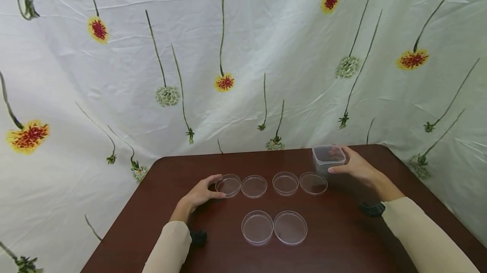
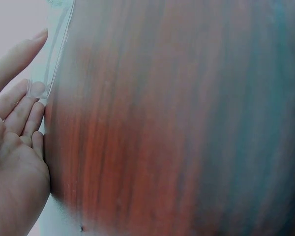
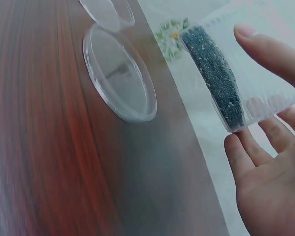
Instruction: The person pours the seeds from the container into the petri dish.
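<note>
My left hand [image 1: 198, 191] holds the leftmost clear petri dish [image 1: 233, 186] of the back row between thumb and fingers. In the left wrist view, the thumb lies along one side of that dish [image 2: 51, 44] and the fingertips are at its other side. At the back right, my right hand [image 1: 355, 165] grips a clear square plastic container [image 1: 329, 154] by its sides. A layer of small dark grains [image 3: 215, 73] fills its bottom, plain in the right wrist view. The container is held above the tabletop, just behind the rightmost petri dish [image 1: 313, 183].
Two more petri dishes, one [image 1: 254, 187] left of centre and another [image 1: 285, 183] right of it, stand in the back row. Nearer the front, two dishes [image 1: 257, 227] [image 1: 290, 227] touch side by side. The dark brown table [image 1: 213, 256] ends at a white flowered cloth [image 1: 243, 45].
</note>
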### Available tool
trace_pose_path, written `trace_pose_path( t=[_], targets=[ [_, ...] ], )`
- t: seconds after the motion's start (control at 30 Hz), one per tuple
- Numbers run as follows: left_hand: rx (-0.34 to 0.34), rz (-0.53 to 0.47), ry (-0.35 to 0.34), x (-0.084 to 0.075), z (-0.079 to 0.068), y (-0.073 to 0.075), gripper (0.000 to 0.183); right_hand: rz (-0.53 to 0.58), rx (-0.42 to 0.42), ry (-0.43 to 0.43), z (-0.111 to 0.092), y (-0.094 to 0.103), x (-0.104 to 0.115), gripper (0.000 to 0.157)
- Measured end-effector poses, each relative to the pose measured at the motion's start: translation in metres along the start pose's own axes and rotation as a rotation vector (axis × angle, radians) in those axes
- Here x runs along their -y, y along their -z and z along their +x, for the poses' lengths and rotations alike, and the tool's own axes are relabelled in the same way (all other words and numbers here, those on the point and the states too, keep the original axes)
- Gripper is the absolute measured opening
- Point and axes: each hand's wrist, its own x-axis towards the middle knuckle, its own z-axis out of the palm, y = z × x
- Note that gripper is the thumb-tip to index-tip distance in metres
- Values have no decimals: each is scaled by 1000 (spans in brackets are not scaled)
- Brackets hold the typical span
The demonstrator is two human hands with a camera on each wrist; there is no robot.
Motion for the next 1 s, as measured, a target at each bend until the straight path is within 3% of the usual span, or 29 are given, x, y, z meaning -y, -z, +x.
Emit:
trace_pose_path(
  t=[0.57,1.0],
  targets=[
    [-8,-7,1,3,0,-1,81,85,56,22,43,-68,24,97],
    [-9,-8,-5,1,-2,0,80,-71,18,49,82,-122,43,95]
  ],
)
